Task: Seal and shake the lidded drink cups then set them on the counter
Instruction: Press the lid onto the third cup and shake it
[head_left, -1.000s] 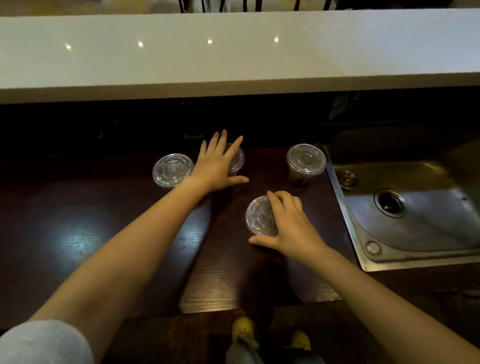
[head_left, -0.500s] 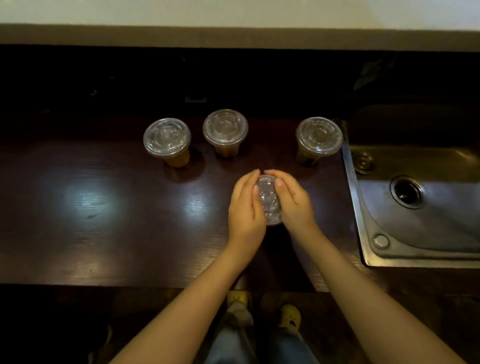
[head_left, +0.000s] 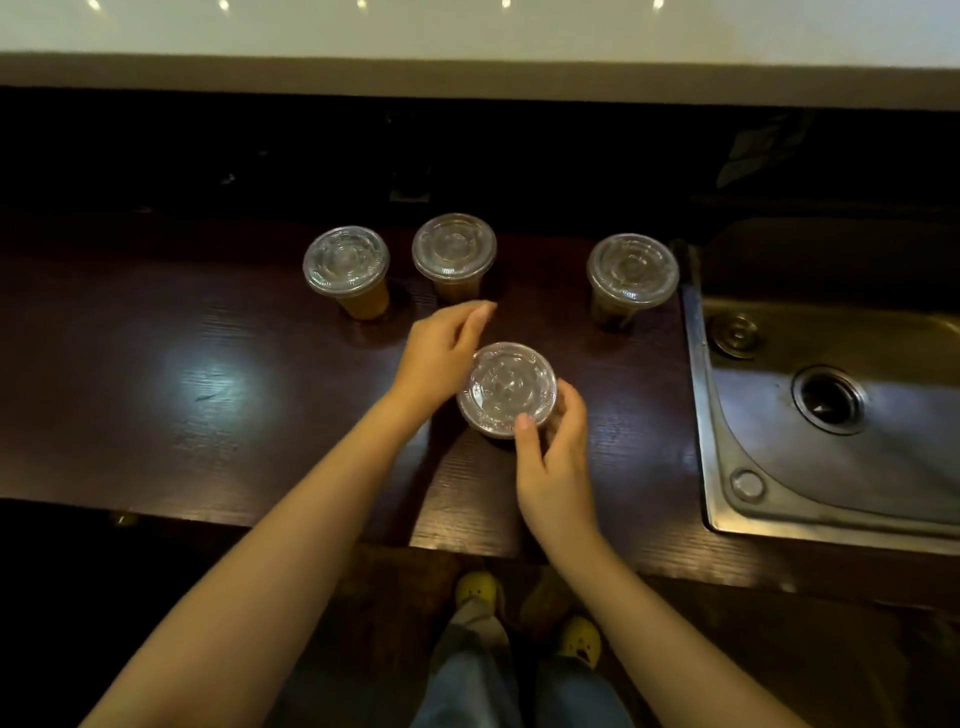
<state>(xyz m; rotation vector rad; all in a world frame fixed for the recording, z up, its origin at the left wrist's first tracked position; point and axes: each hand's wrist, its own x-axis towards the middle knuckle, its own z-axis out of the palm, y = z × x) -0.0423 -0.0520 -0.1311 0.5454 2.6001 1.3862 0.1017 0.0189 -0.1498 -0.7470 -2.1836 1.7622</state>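
Four lidded cups on the dark wooden tabletop (head_left: 156, 395). Nearest cup (head_left: 506, 389) held upright, right hand (head_left: 553, 467) wrapped round its near side, thumb up against the clear lid's rim: grip closed on it. Left hand (head_left: 441, 358) just beside that cup on its left, fingers loose and blurred, grip open, holding nothing. Behind, amber cup (head_left: 347, 270) and middle cup (head_left: 454, 254) close together; far-right cup (head_left: 631, 278) beside the steel sink (head_left: 779, 467).

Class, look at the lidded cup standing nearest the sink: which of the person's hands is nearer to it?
Right. The right hand holds the front cup, below-left of the cup by the sink; the left hand lies farther left.
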